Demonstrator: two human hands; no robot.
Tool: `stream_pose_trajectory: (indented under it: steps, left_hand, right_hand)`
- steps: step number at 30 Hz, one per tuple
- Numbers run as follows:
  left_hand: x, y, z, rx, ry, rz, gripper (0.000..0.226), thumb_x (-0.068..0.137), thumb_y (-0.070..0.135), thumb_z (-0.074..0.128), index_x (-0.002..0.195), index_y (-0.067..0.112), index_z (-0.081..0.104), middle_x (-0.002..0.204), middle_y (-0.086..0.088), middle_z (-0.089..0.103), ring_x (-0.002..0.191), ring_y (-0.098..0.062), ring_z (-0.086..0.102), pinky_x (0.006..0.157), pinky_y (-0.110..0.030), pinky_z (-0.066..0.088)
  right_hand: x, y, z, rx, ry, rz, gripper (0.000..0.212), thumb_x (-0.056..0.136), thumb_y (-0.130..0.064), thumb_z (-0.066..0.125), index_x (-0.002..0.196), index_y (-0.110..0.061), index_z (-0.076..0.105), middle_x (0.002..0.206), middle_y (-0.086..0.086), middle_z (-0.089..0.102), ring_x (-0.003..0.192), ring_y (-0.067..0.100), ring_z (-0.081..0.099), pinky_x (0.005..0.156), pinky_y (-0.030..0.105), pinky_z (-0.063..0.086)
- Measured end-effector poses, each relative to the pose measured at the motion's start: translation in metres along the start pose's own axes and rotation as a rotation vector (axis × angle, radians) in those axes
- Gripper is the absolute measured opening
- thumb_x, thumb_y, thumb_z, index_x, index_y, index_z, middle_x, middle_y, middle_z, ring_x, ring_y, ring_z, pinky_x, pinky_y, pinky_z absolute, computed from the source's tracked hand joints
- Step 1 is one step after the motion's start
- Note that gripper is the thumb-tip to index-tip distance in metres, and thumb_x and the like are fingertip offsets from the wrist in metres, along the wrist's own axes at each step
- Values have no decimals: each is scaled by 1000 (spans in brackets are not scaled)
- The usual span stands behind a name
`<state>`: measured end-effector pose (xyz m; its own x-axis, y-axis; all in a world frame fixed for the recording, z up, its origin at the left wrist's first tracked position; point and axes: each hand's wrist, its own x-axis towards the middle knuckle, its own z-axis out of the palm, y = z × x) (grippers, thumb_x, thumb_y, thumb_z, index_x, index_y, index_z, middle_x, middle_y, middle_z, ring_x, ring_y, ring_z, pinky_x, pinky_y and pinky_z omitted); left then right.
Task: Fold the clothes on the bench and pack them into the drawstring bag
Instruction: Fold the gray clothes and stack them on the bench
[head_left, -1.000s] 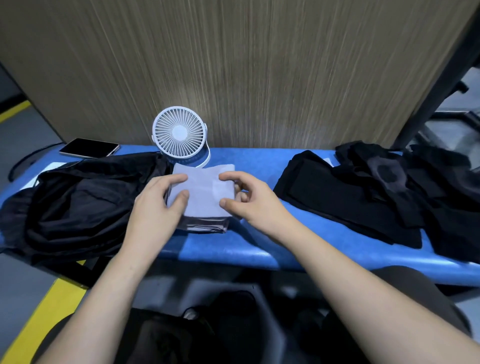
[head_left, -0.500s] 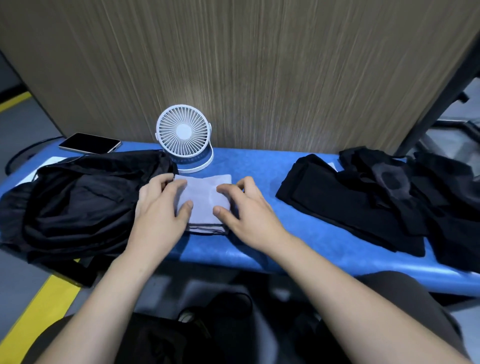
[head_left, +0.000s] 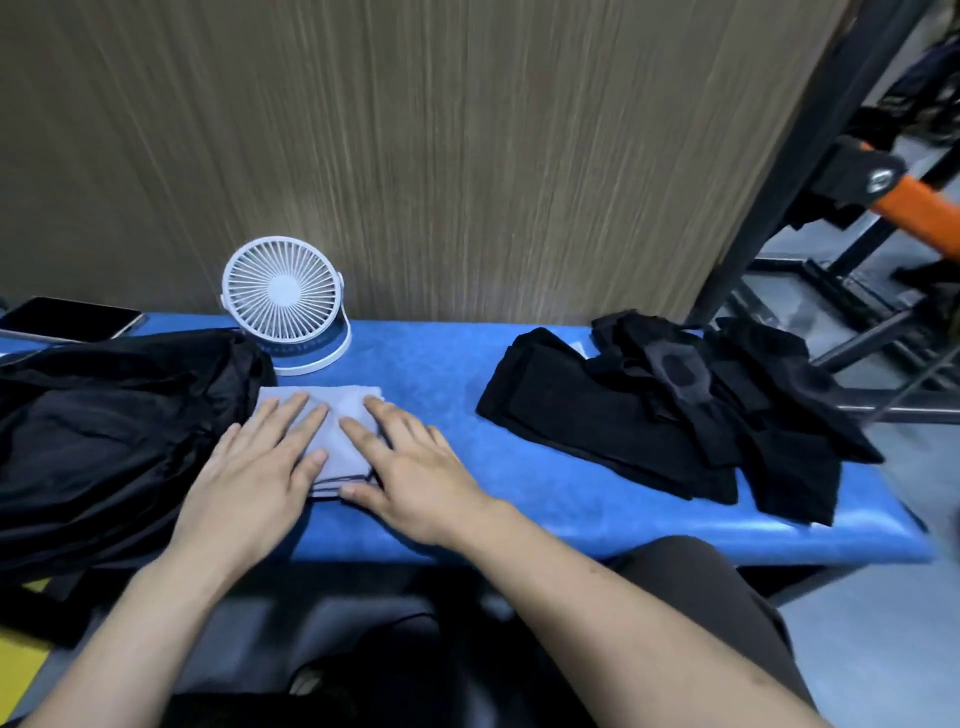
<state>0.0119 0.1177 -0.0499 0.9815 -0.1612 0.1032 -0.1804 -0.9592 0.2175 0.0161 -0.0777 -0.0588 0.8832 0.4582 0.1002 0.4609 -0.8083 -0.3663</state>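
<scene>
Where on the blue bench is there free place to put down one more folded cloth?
The widest bare patch of the bench lies between the folded grey cloth under both hands and the black clothes pile. A narrow strip runs along the front edge. The left end is crowded: black bag, fan, phone.
</scene>
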Motion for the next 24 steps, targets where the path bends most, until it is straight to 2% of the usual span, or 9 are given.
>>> stream_pose_trajectory:
  steps: [3, 8, 11, 14, 17, 20, 24]
  left_hand:
    - [4, -4, 1, 13, 19, -8, 58, 100, 53, 16, 155, 36, 26, 163, 16, 16, 153, -12, 9, 121, -41, 13]
    - [4, -7, 0, 39, 26, -30, 51, 101, 38, 42, 152, 35, 34, 162, 15, 23, 152, -13, 16, 120, -45, 12]
    - [5, -2, -2, 38, 72, -41, 47, 98, 34, 52, 144, 32, 49, 156, 11, 37, 148, -16, 26, 119, -48, 10]
    - [7, 4, -6, 18, 228, 0, 38, 94, 37, 50, 129, 28, 63, 142, 4, 56, 139, -21, 41, 118, -43, 12]
    - [13, 22, -17, -89, 345, 26, 46, 85, 44, 42, 119, 25, 66, 126, 1, 63, 125, -27, 50, 116, -29, 9]
    - [20, 48, -20, -156, 382, 112, 44, 85, 41, 42, 114, 20, 68, 115, -1, 66, 107, -31, 56, 108, -43, 31]
    - [29, 85, -14, -233, 366, 177, 34, 85, 31, 50, 113, 21, 68, 115, 2, 65, 106, -26, 53, 96, -42, 36]
  right_hand:
    - [3, -3, 8, 14, -25, 3, 81, 95, -51, 54, 159, -23, 14, 167, 8, -1, 153, 27, 2, 122, 46, 11]
    - [5, 2, 6, 70, -46, -29, 83, 93, -50, 59, 159, -27, 12, 167, 5, -6, 154, 23, -3, 123, 46, 10]
    - [1, 5, 2, 91, -32, -50, 83, 94, -48, 60, 159, -27, 13, 167, 7, -5, 154, 25, 0, 123, 46, 11]
    - [-6, 12, -7, 88, 3, -73, 83, 93, -46, 61, 158, -26, 14, 167, 8, -1, 152, 28, 7, 123, 44, 12]
    - [-18, 22, -21, 76, 57, -92, 78, 94, -45, 61, 157, -24, 21, 166, 9, 11, 150, 28, 15, 122, 41, 14]
    - [-34, 39, -33, 59, 97, -91, 69, 94, -44, 61, 152, -20, 33, 158, 10, 30, 144, 29, 28, 119, 41, 21]
    - [-56, 68, -52, 7, 157, -62, 51, 94, -45, 59, 137, -17, 53, 135, 5, 53, 126, 27, 47, 108, 41, 35]
